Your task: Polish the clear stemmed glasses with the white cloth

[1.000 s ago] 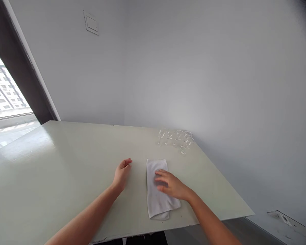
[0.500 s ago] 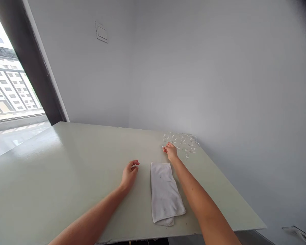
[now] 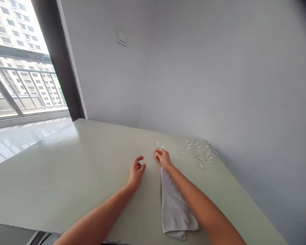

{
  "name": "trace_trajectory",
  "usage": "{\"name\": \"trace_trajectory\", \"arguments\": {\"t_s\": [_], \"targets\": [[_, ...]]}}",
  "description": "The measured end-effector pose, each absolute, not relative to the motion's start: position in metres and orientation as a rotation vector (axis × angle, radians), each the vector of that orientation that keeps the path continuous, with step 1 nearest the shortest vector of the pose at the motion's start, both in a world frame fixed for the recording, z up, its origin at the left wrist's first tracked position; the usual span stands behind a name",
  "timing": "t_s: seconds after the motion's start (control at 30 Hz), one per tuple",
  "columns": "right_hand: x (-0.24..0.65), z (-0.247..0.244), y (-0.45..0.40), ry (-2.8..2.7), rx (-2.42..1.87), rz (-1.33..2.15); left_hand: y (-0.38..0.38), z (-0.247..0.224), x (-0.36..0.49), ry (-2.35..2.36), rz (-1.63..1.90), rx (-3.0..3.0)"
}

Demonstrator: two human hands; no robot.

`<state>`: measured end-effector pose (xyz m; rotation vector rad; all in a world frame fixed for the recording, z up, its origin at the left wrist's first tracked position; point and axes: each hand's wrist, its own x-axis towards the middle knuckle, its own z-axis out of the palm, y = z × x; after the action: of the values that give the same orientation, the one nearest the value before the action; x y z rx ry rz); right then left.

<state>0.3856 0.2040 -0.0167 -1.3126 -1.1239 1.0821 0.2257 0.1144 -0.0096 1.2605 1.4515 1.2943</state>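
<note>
My right hand (image 3: 163,158) pinches a clear stemmed glass low down, and the glass's bowl (image 3: 161,144) stands up above my fingers. The stem and foot are mostly hidden by the hand. Just to the left, my left hand (image 3: 137,172) hovers over the table with thumb and fingers apart and nothing between them. A folded white cloth (image 3: 177,211) lies under and beside my right forearm, which covers part of it. Farther right, several clear stemmed glasses (image 3: 198,147) stand grouped near the wall.
The pale, glossy table (image 3: 86,163) runs up to a grey wall (image 3: 206,75) at the back and right. A light switch (image 3: 121,36) is on the wall. At the left, a dark frame (image 3: 57,58) borders a view of a balcony railing.
My right hand has come left, away from the grouped glasses, bringing one glass with it. My left hand stays open. The view has turned slightly left.
</note>
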Motion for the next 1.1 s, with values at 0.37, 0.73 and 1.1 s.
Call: {"name": "trace_trajectory", "arguments": {"t_s": [0.37,0.73,1.1], "targets": [[0.298,0.003,0.146,-1.577,-1.065,1.275,0.136,0.008,0.198,1.305,1.295,1.062],[0.408,0.019,0.118,-1.370,-1.289,1.119,0.226,0.014,0.061,1.635,1.500,1.093],[0.506,-0.016,0.118,-1.004,-1.447,1.051,0.244,0.010,0.024,1.789,1.603,1.016]]}}
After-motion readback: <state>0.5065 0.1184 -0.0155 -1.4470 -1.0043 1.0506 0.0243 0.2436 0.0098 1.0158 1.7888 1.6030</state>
